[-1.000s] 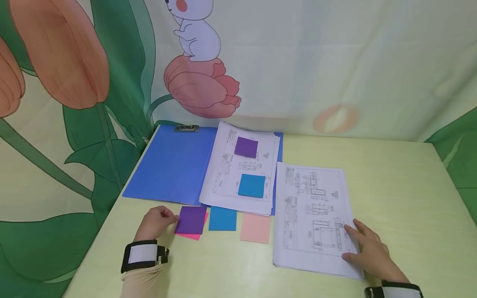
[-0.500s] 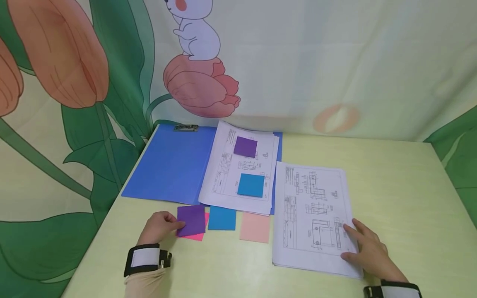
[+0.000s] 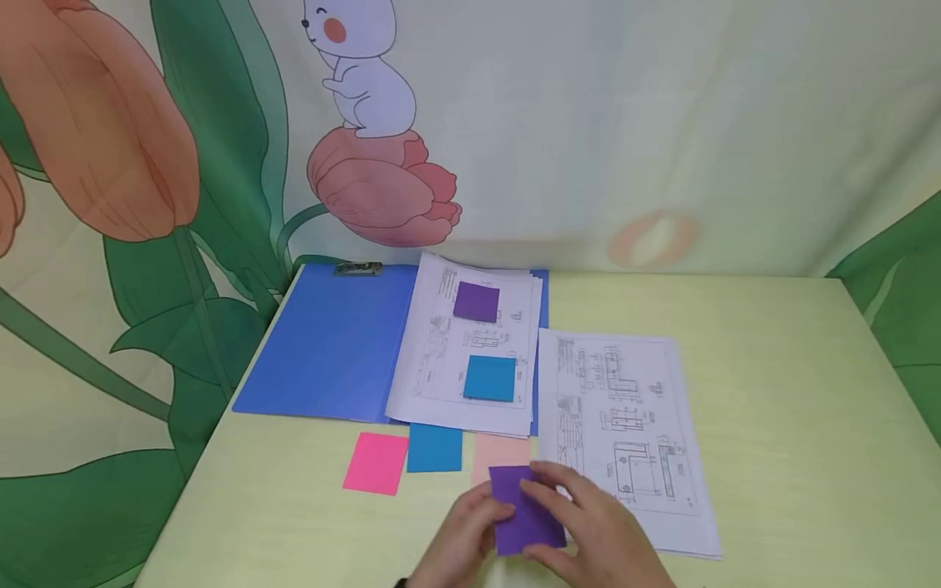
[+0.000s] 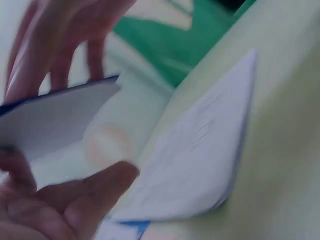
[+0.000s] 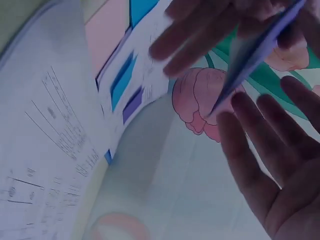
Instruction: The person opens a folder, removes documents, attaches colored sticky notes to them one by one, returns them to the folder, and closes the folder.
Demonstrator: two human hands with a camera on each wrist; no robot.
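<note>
In the head view, my left hand [image 3: 459, 535] pinches the left side of a purple sticky note [image 3: 524, 527], with the thumb on its purple face. My right hand [image 3: 595, 523] reaches over the note from the right, fingertips at its upper part and thumb near the lower edge. The right wrist view has the note [image 5: 255, 57] almost edge-on, with the right fingers [image 5: 240, 140] fairly straight and spread beside it. A pale underside of the note [image 4: 55, 120] faces the left wrist camera. Behind the hands lies a pale pink note [image 3: 502, 453], partly covered.
Pink [image 3: 376, 464] and blue [image 3: 435, 447] notes lie left of the hands. Behind them is an open blue folder [image 3: 323, 343] with printed drawings [image 3: 422, 384], on which purple [image 3: 476, 302] and blue [image 3: 489, 378] notes rest. A second drawing stack [image 3: 662, 367] lies to the right.
My left hand has lifted the purple note off the pink one and carried it right. My right hand has left the drawing stack and come left to the note.
</note>
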